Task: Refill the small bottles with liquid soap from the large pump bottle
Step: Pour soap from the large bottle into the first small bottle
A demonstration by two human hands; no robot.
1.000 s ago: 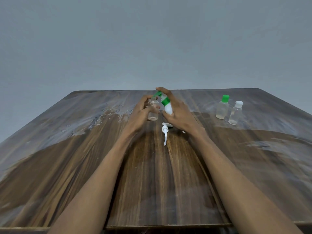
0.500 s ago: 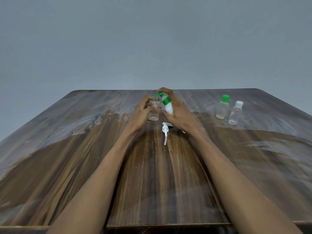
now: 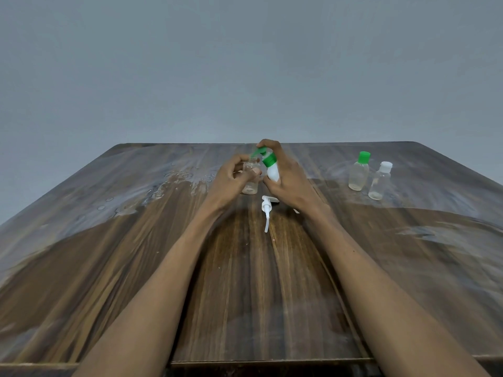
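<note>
The clear small bottle (image 3: 250,177) stands uncapped on the counter (image 3: 272,281) at centre, far from the viewer, with only a thin layer of liquid at its base. The left hand (image 3: 231,180) is wrapped around its body, thumb and fingers closed on it. At its 2 o'clock, the white soap bottle (image 3: 272,170) with a green flip cap (image 3: 265,156) is tipped, spout toward the small bottle's mouth; the right hand (image 3: 288,178) grips it, forefinger over the top. Compared with one second ago, both hands and both bottles have barely shifted: the tilt and the spout's place at the mouth are the same, and the liquid level shows no clear rise. By this reading the pour is under way but slow, and this bottle is far from full. A detached white pump head (image 3: 266,210) lies flat on the counter at 6 o'clock of the soap bottle, just beside the right wrist. Well apart, at 3 o'clock, stand a green-capped bottle (image 3: 358,175) and a white-capped bottle (image 3: 379,183), both closed and nearly empty, so most of the task remains.
</note>
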